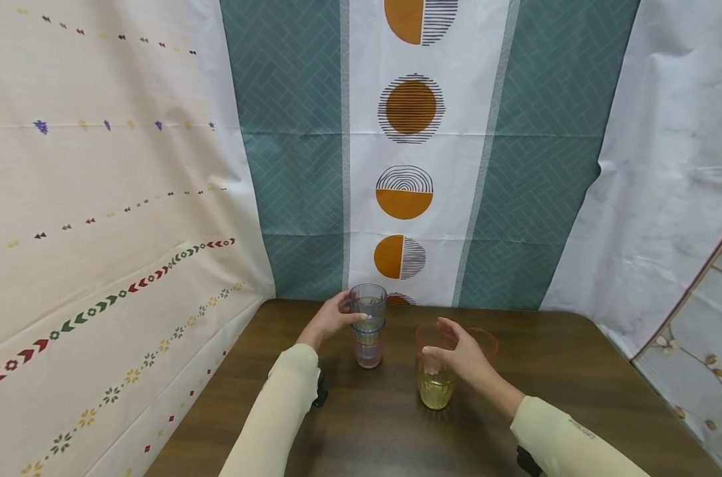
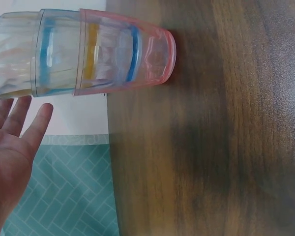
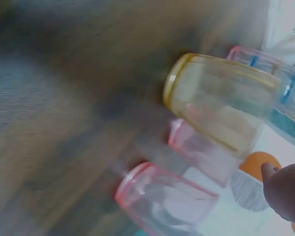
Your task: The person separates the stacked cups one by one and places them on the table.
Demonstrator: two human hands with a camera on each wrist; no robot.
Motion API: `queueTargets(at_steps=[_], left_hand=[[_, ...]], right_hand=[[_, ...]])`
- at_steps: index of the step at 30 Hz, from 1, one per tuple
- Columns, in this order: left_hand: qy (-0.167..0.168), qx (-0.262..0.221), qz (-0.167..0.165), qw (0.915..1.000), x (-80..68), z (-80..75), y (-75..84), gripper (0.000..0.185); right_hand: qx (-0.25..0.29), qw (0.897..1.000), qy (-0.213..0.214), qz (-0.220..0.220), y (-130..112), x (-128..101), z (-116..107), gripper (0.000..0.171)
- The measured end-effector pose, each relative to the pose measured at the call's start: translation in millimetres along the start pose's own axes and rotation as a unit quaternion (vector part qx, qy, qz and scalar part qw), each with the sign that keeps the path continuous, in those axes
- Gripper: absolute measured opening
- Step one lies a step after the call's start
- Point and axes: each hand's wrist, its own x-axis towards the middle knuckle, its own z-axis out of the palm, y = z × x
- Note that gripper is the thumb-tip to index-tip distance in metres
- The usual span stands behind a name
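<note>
Three separate tumblers stand to the right of a nested stack of tumblers [image 1: 368, 334] on the wood-grain tabletop [image 1: 361, 430]. The nearest is a yellow tumbler [image 1: 436, 391], a little right of the middle; one pink tumbler [image 3: 201, 147] stands just beyond it, partly hidden, and a second pink tumbler [image 3: 162, 196] is farther right. The stack is on the far side, left of them, with pink lowest and bluish rims above.

The left grip [image 1: 332, 318] is beside the stack, its fingers spread along the side and the thumb across the near face; whether the fingertips press the wall, I cannot tell. The right grip [image 1: 464, 354] is curved about the upper part of the yellow tumbler, thumb and fingers well parted, pinching nothing that shows; contact is unclear there too.

Each piece looks like clear plastic, so probably light, stiff and rather slippery, though glass cannot be ruled out. The walls taper towards the base, so a hold just below the rim, thumb opposite fingers, should suit best; the stack likely wants steadying lower down, as its height makes it tippy. All stand upright, mouths up and bases down, long axes vertical, the stack's axis much the longest.
</note>
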Motion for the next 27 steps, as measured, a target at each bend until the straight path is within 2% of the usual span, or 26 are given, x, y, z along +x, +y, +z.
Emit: queueTargets(at_steps=[7,14,20,27], left_hand=[[0.002,0.003,-0.003,1.0000,-0.5,-1.5,-3.7,0.079],[-0.006,0.048,0.001,0.9988,-2.0,-0.6,-9.0,0.084],[-0.011,0.060,0.007,0.9981,-3.1,2.1,-13.5,0.084],[-0.011,0.064,0.013,0.9978,-5.9,5.6,-12.5,0.083]], right_hand=[[0.027,0.999,-0.017,-0.002,-24.7,25.1,18.0,0.085],[0.007,1.000,-0.023,-0.003,-44.7,46.8,43.3,0.091],[0.016,1.000,-0.011,0.006,-51.5,64.6,61.8,0.085],[0.006,1.000,0.009,0.021,-51.9,80.9,76.9,0.086]])
